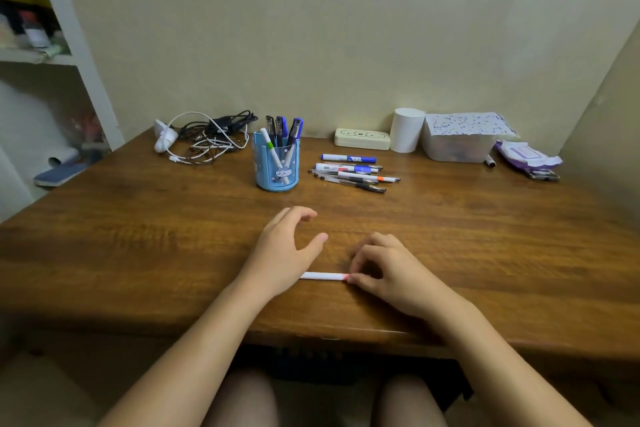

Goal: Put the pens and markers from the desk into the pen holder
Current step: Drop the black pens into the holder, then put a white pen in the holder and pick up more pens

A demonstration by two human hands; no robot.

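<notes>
A blue pen holder (pixel 277 168) with a cat picture stands mid-desk and has several pens and a white marker in it. Just right of it lies a pile of pens and markers (pixel 353 173). Near the front edge a white marker (pixel 323 276) lies flat on the wood. My right hand (pixel 384 270) pinches its pink right end with the fingertips. My left hand (pixel 287 246) hovers open over the marker's left end, which its wrist hides.
Tangled cables and a charger (pixel 204 137) lie back left. A cream case (pixel 362 139), white roll (pixel 407 130), plastic box (pixel 459 142) and purple wipes pack (pixel 526 154) line the back right. A shelf (pixel 45 55) stands left.
</notes>
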